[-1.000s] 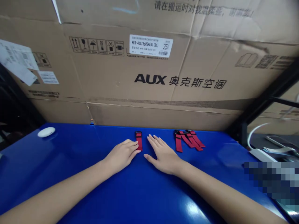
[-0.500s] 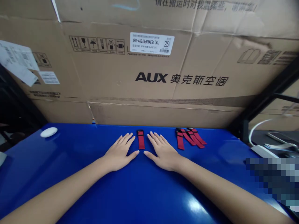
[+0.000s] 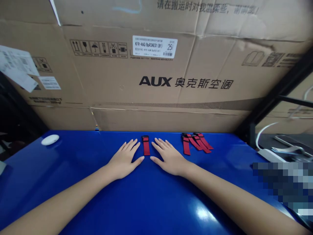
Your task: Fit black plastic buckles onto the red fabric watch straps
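Both palms rest on the blue tabletop (image 3: 117, 202). My left hand (image 3: 124, 160) lies flat with its fingers stretched out, holding nothing. Mirroring it, my right hand (image 3: 168, 158) is also flat and open. Between the two sets of fingertips lies a short red strap (image 3: 146, 146) with a black buckle at its far end; neither hand appears to touch it. To the right of my right hand, several similar red straps (image 3: 199, 142) with black buckles are fanned out and partly overlap.
A large cardboard box (image 3: 110, 81) stands like a wall along the table's far edge. A white oval object (image 3: 50, 140) sits at the back left. Black metal posts (image 3: 266, 101) rise at the sides. On the right are a white power strip (image 3: 271, 155) and cable.
The whole view has shifted slightly, with the scene moving a little to the left. My hands and the straps keep about the same places on the table.
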Motion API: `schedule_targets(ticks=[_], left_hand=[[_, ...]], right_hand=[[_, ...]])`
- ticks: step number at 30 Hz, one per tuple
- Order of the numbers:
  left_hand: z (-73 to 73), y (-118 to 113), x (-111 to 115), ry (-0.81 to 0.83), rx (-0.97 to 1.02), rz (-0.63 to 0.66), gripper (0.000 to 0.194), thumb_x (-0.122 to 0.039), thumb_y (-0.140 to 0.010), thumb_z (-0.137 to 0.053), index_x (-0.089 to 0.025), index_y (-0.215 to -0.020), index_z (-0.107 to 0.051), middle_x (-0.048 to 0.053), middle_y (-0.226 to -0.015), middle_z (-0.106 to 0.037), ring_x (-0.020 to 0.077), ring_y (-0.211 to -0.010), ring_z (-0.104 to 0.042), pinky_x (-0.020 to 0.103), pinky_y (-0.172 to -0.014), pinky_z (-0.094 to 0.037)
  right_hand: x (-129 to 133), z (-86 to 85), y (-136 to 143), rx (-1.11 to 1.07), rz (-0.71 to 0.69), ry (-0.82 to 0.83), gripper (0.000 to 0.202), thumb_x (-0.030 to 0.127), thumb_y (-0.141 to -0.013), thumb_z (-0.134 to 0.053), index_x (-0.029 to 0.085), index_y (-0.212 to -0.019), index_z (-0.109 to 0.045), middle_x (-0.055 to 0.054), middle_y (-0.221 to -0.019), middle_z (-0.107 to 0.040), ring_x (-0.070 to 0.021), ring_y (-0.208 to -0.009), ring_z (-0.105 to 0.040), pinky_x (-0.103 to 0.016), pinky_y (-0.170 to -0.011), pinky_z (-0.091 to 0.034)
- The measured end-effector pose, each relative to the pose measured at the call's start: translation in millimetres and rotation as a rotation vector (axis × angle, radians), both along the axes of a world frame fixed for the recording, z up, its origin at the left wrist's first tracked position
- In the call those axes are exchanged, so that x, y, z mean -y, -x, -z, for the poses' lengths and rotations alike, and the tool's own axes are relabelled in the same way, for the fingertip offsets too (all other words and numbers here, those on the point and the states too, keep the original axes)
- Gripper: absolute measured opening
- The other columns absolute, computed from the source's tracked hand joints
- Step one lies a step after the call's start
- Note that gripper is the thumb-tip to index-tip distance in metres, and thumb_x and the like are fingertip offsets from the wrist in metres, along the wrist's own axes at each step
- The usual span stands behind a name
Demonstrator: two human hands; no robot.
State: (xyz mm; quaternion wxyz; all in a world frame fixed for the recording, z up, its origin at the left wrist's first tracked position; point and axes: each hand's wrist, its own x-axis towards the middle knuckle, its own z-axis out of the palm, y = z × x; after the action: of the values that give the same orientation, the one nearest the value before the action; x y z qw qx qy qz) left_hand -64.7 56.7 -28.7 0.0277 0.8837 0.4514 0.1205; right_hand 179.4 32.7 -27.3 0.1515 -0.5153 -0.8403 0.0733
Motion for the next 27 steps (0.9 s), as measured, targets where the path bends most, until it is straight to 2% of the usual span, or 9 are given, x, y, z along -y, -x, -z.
schedule_targets(ticks=[12, 23, 27], left_hand=[[-3.5, -1.4, 1.7, 0.028, -0.023, -0.015, 0.073, -0.064, -0.093, -0.031, -0.017, -0.148, -0.034, 0.012, -0.157, -0.028, 0.0275, -0.146, -0.022, 0.048, -0.118, -0.019], [3.9, 1.8, -1.0, -0.019, 0.033, 0.015, 0.068, -0.062, -0.093, -0.036, -0.021, -0.148, -0.035, 0.012, -0.156, -0.031, 0.0280, -0.145, -0.025, 0.049, -0.117, -0.020], [0.7, 0.3, 1.5, -0.016, 0.014, 0.013, 0.069, -0.060, -0.094, -0.035, -0.020, -0.150, -0.031, 0.014, -0.156, -0.031, 0.0296, -0.145, -0.024, 0.051, -0.117, -0.021]], right_hand=[[-0.7, 3.0, -1.3, -0.014, -0.014, -0.032, 0.072, 0.063, -0.093, -0.034, 0.017, -0.148, -0.036, -0.012, -0.157, -0.025, -0.0291, -0.147, -0.018, -0.051, -0.120, -0.016], [0.2, 0.4, 0.2, -0.011, -0.021, -0.031, 0.072, 0.062, -0.094, -0.033, 0.017, -0.149, -0.035, -0.013, -0.156, -0.026, -0.0282, -0.147, -0.018, -0.051, -0.120, -0.017], [0.4, 1.8, -0.1, -0.012, -0.017, -0.034, 0.071, 0.061, -0.094, -0.035, 0.016, -0.148, -0.036, -0.014, -0.156, -0.028, -0.0288, -0.147, -0.020, -0.052, -0.119, -0.017]])
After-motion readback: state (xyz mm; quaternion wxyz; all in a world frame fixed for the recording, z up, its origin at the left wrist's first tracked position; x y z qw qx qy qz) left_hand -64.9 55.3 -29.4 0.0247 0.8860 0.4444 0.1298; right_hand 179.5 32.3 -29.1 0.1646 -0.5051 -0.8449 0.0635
